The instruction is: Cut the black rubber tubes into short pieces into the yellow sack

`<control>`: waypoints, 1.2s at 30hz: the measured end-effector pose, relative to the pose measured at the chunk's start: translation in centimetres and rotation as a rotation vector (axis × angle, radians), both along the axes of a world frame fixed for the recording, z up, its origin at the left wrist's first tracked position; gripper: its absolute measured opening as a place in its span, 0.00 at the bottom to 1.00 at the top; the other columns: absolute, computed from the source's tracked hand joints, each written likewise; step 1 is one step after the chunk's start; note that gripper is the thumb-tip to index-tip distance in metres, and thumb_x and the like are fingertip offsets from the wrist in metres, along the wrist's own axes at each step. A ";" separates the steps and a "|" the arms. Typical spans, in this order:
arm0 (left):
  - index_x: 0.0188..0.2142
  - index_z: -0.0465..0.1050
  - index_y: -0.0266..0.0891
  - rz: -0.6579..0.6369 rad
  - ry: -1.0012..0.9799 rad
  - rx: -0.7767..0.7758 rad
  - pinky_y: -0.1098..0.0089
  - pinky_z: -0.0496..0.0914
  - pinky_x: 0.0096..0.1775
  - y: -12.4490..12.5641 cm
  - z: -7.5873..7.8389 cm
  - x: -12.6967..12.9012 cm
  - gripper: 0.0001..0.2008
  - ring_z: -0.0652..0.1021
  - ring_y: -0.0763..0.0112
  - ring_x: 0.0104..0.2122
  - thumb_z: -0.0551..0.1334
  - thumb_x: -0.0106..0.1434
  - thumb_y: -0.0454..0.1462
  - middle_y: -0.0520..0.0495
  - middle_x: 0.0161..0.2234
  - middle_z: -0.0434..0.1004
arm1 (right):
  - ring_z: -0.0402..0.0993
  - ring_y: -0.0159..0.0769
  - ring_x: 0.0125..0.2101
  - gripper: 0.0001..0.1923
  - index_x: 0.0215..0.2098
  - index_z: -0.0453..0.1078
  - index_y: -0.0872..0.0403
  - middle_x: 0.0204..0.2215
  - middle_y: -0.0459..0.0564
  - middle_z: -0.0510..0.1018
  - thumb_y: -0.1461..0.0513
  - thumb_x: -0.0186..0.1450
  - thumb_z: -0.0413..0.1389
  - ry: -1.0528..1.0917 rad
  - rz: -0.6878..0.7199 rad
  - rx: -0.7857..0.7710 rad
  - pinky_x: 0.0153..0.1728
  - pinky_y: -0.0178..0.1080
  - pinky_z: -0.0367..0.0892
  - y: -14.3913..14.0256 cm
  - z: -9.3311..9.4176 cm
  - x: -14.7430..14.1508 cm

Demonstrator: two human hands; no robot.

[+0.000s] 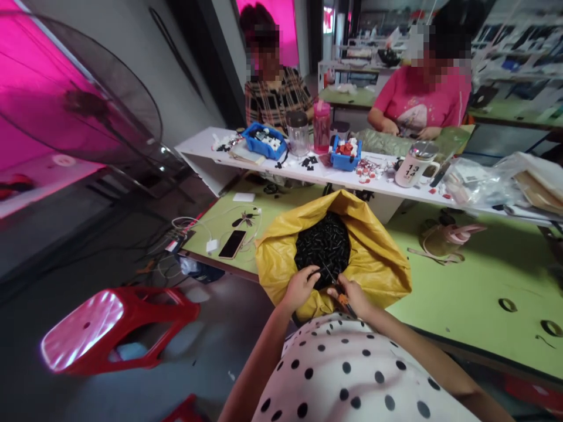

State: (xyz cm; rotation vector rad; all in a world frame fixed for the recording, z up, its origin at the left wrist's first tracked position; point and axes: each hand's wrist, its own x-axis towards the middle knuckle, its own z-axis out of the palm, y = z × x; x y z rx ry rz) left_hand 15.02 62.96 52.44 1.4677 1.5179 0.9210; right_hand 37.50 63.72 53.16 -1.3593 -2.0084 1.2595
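A yellow bag (378,258) full of small black parts (323,243) sits open on the green table (466,293) in front of me. My left hand (301,287) rests at the bag's near rim and pinches a small black part. My right hand (352,296) is beside it, closed on a thin tool with an orange handle (342,299) whose tip points into the black parts.
Two people sit across a white shelf (264,167) holding blue bins (264,140), a jar, a pink bottle and a mug (413,167). A phone (232,244) and cables lie at the table's left. A red stool (118,328) and a fan (83,105) stand at left.
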 end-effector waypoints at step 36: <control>0.33 0.66 0.42 0.256 -0.481 -0.181 0.73 0.64 0.27 0.0 3.2 1.4 0.24 0.68 0.76 0.22 0.74 0.59 0.55 0.58 0.23 0.65 | 0.56 0.29 0.22 0.31 0.35 0.62 0.49 0.20 0.36 0.61 0.37 0.59 0.68 0.266 -0.246 -0.127 0.25 0.34 0.52 1.3 2.1 -2.5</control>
